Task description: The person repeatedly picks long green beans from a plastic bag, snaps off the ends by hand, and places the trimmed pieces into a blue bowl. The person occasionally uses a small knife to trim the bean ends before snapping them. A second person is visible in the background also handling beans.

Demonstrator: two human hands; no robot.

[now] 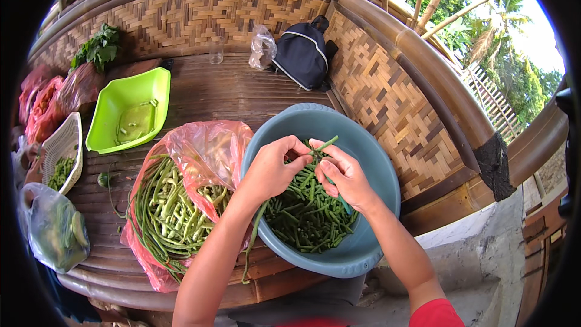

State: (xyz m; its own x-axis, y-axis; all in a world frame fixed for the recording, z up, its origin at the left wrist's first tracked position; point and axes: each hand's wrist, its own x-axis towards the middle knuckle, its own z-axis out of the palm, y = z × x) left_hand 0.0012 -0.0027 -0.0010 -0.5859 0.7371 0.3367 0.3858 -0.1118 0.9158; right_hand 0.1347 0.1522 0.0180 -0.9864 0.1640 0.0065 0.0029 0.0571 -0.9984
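Note:
Over a large blue-grey plastic basin (385, 197), my two hands meet at a small bunch of green long beans (327, 144). My left hand (275, 166) is closed on the beans with thumb and fingers pinched, and long bean ends hang below it over the basin's left rim. My right hand (344, 175) is closed at the other end of the bunch; a slim teal handle (346, 206) shows against its palm, the rest of that tool hidden. Cut bean pieces (308, 212) fill the basin's bottom. Left of it, a pink plastic bag (206, 136) lies open around uncut long beans (166, 206).
On the bamboo platform (200, 85) stand a lime-green tub (158, 94) and a white basket (77, 130) with green pieces. Filled bags (57, 227) and leafy greens (100, 46) line the left side. A dark backpack (301, 54) and a clear glass (216, 54) sit by the woven wall (399, 97).

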